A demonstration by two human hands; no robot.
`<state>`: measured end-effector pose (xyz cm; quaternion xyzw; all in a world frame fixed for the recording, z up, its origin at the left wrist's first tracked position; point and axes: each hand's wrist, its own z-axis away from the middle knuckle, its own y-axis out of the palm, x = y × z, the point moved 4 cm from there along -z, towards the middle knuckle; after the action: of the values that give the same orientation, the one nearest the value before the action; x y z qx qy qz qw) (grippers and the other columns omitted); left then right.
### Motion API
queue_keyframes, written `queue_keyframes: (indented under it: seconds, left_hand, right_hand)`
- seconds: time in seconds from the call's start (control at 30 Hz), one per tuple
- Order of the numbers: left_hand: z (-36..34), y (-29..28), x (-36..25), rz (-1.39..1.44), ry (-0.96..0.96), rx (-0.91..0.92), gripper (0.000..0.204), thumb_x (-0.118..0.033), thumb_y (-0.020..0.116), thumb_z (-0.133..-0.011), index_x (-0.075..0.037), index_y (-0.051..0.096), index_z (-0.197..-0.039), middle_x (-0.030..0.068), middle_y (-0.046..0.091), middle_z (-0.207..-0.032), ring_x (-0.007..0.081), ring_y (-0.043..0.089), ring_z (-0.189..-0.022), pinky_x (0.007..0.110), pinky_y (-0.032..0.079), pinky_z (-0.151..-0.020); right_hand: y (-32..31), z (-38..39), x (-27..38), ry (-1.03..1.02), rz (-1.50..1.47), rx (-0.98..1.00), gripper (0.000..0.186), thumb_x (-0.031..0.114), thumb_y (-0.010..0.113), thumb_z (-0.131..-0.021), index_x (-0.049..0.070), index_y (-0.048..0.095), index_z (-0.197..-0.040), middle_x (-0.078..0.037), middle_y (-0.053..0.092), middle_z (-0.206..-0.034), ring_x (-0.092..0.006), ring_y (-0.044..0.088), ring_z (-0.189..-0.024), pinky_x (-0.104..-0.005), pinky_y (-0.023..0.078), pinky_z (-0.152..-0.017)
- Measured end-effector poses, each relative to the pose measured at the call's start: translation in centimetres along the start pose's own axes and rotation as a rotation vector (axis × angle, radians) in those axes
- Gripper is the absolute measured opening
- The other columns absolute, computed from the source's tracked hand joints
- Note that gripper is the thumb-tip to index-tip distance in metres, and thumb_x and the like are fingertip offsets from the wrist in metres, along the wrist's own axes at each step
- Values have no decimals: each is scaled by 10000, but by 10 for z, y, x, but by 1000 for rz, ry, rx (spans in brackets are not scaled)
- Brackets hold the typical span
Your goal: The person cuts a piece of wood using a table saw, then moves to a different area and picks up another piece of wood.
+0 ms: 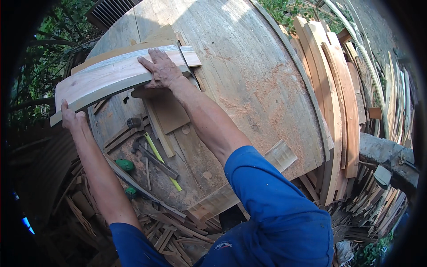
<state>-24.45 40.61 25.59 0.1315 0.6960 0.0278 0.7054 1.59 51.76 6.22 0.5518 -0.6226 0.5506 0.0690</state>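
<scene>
A pale curved board [102,78] lies diagonally over more boards at the upper left of the worktable [253,98]. My left hand [73,116] is closed round its left end. My right hand [162,71] rests near its right end, fingers spread across the top, thumb at the front edge. A dark, thin strip [194,79] crosses that end; I cannot make out what it is. Below the board are a brown block [171,118], a hammer [138,144], a yellow-green strip [153,147] and a green tool [124,164], partly hidden by a long curved piece.
Curved planks [336,111] are stacked along the table's right side, beside a grey ledge [384,149] and piles of thin offcuts [378,204]. More wood scraps [164,238] lie below the front edge. Sawdust covers parts of the tabletop; plants [42,66] grow at the left.
</scene>
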Motion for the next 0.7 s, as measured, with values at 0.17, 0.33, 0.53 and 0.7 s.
queue_keyframes:
  seconds: [0.17,0.33,0.53,0.7]
  left_hand:
    - [1,-22,-4,-5,-22,13,427,-64,732,-839,141,553,-1167,207,633,-1166,357,678,-961,528,609,-819]
    - [27,-58,-15,-8,-2,11,449,-100,752,-828,143,561,-1154,191,637,-1130,329,672,-938,500,602,-827]
    - [66,-94,-26,5,-26,-13,468,-126,768,-814,148,570,-1137,200,643,-1125,320,676,-928,471,598,-807]
    - [79,-122,-29,9,-29,-57,467,-136,783,-800,162,582,-1099,201,654,-1101,315,681,-910,460,603,-782]
  right_hand:
    - [-5,21,11,-39,2,-44,996,505,832,-647,231,371,-1486,-264,295,-1538,-441,266,-1436,-472,192,-1214]
    - [-13,55,34,-46,12,-31,1041,533,831,-635,226,355,-1509,-269,304,-1527,-448,268,-1429,-469,226,-1203]
    - [-29,97,57,-48,-4,-52,1039,494,841,-614,198,377,-1496,-282,323,-1509,-463,294,-1412,-479,232,-1200]
    - [-39,123,73,-51,-2,-32,1054,488,848,-604,187,374,-1496,-285,327,-1504,-467,297,-1410,-495,241,-1194]
